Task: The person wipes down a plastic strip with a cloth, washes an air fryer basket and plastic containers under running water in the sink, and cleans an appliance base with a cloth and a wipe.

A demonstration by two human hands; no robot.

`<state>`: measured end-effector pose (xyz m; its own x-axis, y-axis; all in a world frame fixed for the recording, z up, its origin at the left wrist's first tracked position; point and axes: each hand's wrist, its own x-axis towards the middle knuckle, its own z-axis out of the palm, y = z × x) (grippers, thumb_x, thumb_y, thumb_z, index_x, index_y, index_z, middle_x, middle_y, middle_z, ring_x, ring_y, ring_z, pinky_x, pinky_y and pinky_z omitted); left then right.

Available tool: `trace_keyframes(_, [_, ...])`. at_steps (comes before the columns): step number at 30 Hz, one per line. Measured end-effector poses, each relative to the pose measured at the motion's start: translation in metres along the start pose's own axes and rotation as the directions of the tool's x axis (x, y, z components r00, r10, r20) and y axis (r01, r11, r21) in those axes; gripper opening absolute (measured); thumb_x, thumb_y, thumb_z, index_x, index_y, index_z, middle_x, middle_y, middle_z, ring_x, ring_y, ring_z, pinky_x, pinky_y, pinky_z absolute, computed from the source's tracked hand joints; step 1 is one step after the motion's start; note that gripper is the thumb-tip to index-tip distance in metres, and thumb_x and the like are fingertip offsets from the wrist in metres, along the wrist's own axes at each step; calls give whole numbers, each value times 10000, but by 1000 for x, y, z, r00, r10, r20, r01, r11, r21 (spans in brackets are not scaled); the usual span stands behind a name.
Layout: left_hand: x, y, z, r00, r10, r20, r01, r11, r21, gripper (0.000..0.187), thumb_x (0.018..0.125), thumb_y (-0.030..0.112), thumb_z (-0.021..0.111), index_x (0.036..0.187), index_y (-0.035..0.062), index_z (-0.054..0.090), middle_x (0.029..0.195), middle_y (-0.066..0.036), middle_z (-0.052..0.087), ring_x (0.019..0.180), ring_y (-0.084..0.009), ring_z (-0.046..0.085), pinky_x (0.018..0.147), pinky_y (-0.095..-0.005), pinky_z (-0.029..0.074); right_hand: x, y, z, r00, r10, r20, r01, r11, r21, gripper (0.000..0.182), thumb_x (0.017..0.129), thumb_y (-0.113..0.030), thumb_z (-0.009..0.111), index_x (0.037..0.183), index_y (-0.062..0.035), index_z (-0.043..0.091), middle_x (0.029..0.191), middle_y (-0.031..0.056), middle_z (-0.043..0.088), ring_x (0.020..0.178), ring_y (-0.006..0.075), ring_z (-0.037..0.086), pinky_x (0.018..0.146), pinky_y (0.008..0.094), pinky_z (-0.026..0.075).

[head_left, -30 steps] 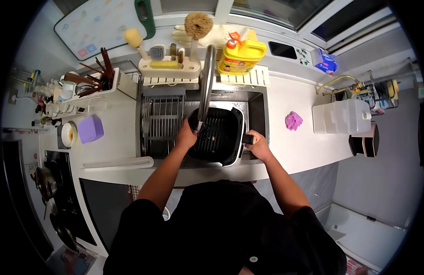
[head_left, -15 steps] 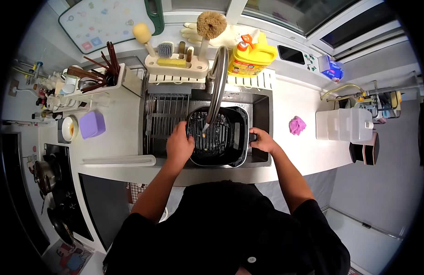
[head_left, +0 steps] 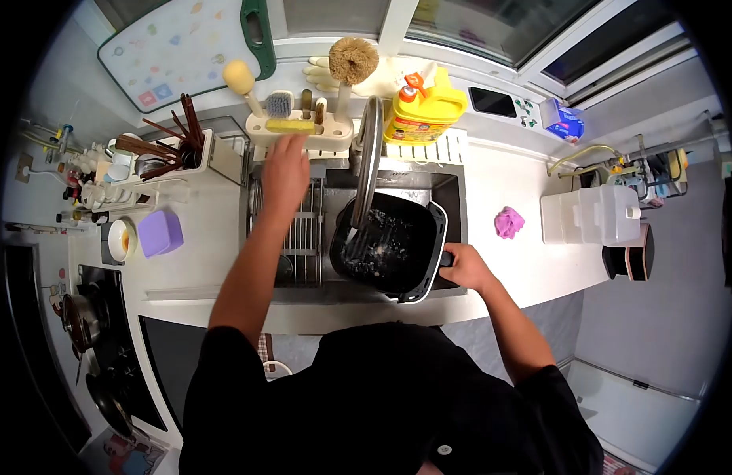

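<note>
A black air fryer basket [head_left: 389, 245] sits tilted in the sink under the curved metal faucet [head_left: 369, 166], with water and whitish foam inside it. My right hand [head_left: 465, 267] is closed around the basket's black handle [head_left: 446, 259]. Over the back left of the sink, my left hand [head_left: 286, 176] reaches forward with fingers stretched out. Its fingertips are right at the yellow sponge [head_left: 290, 126] on the front of the cream brush holder [head_left: 330, 136]. Below my left forearm lies the metal drying rack [head_left: 306, 237].
A yellow detergent jug [head_left: 427, 111] stands behind the sink, beside the faucet. On the right counter are a crumpled purple cloth [head_left: 508, 222] and a clear plastic container [head_left: 591, 215]. A purple box [head_left: 160, 233] and a chopstick holder [head_left: 193, 162] stand left.
My left hand has let go of the basket's left side and moved up to the brush holder. The basket has shifted right and tilted, and its ribbed insert no longer shows inside.
</note>
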<state>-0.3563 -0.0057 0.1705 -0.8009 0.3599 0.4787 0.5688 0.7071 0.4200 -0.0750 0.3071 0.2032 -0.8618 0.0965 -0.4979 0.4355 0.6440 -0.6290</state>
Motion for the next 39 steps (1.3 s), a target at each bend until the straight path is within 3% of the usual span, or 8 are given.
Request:
trace_keyframes(7, [54,-26,21,978,98,186,-163,910,380,244,838,113,665,1080,128,683,1085,-49,646,1053,-278,599,887,-417,470,-13,10,16,987,-133,-88,117,978,-174,338,657,-94,720,979,8,699,877,247,663,856,432,654,773,462,533])
trace_keyframes(13, [56,-16,-14,957,284,-51,-274,949,154,193,868,61,579,1050,85,641,1085,-86,661,1081,-307,602,945,-431,457,-9,13,26,992,-83,-94,74,992,-100,335,673,-105,710,985,16,694,879,245,657,834,422,655,752,461,531])
trace_keyframes(17, [-12,4,-38,993,-79,-89,66,988,-142,281,934,38,561,1213,29,593,1121,-183,648,1109,-371,600,989,-458,463,-2,13,29,994,-70,-88,60,993,-104,354,660,-94,737,990,21,685,894,231,677,818,403,670,735,427,539])
trace_keyframes(19, [-63,14,-13,923,-378,78,365,790,-493,286,964,57,543,1245,8,566,1152,-225,642,1082,-418,625,942,-477,500,0,14,32,993,-78,-87,69,993,-97,331,668,-82,725,979,25,685,855,203,678,765,342,680,707,400,535])
trace_keyframes(21, [-107,40,9,907,-332,258,418,781,-464,313,982,74,535,1289,16,549,1213,-237,634,1093,-422,637,961,-472,502,1,8,33,999,8,-46,-6,999,35,329,681,-111,707,984,16,692,852,245,673,804,418,668,737,444,534])
trace_keyframes(25, [-167,88,78,670,-111,734,504,793,-341,504,965,186,637,1408,58,434,1290,-279,597,1174,-447,600,993,-488,488,5,11,49,996,73,-60,-53,960,276,272,741,-137,773,943,17,677,749,107,665,692,173,631,681,339,515])
trace_keyframes(31, [-209,118,137,365,254,896,97,946,-308,517,929,278,664,1329,44,436,1247,-282,491,1188,-499,531,1019,-535,455,-7,-4,60,979,25,-201,22,974,228,315,739,-157,806,960,19,667,759,142,673,685,183,650,673,335,524])
trace_keyframes(39, [-185,80,187,609,-75,790,162,986,-31,233,902,61,588,1132,28,586,1095,-254,680,991,-436,686,863,-505,561,-18,2,68,965,-39,-260,102,967,232,266,736,-138,787,912,9,651,755,151,669,688,206,664,678,336,520])
